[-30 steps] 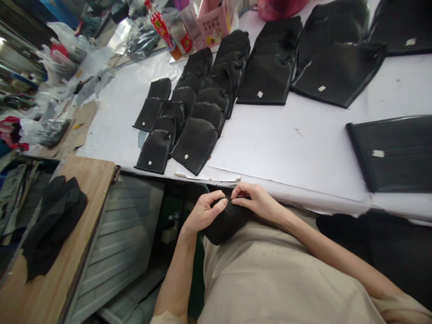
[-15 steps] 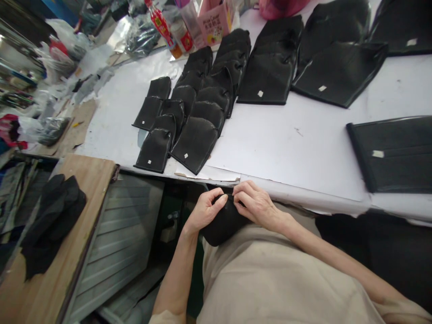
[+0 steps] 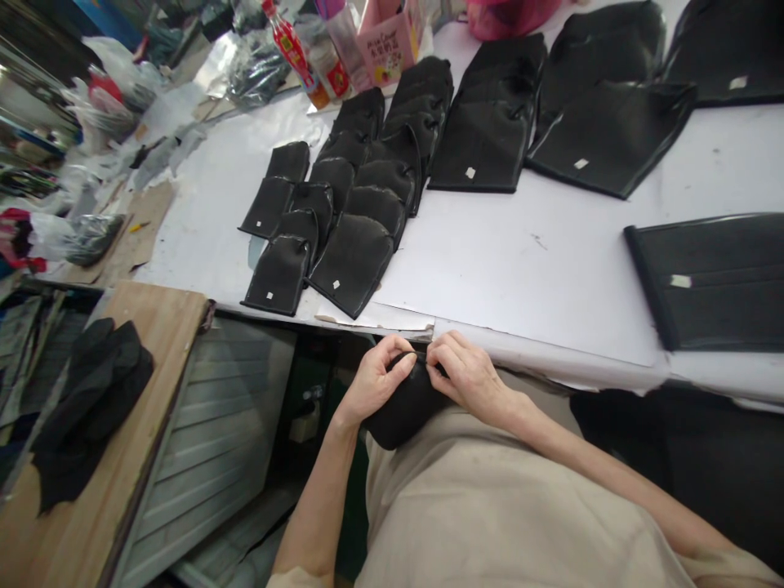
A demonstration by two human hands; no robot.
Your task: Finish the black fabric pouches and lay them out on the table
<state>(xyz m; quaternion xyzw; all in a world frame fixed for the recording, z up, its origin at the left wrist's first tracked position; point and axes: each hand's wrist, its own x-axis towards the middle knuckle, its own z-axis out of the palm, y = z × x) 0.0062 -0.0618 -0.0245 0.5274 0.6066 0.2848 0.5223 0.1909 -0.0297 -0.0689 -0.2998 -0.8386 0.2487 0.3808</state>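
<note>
Both hands hold one black fabric piece [image 3: 407,408] at my lap, just below the table's front edge. My left hand [image 3: 380,380] pinches its upper edge between thumb and fingers. Close beside it, my right hand [image 3: 461,371] is closed on the same edge, with its fingertips bent down. The piece hangs from the hands with a rounded lower end against my beige clothing. What lies right between the fingertips is too small to make out.
On the white-covered table [image 3: 478,278] lie overlapping black pieces with small white labels [image 3: 352,261], and a larger one [image 3: 723,282] at the right. A bottle [image 3: 294,53] and a pink box [image 3: 389,49] stand behind. Black cloth [image 3: 91,400] lies on a wooden board [image 3: 165,327] at left.
Both hands keep hold of the black fabric piece at almost the same spot. My right hand's fingers have shifted slightly; the view has moved a little.
</note>
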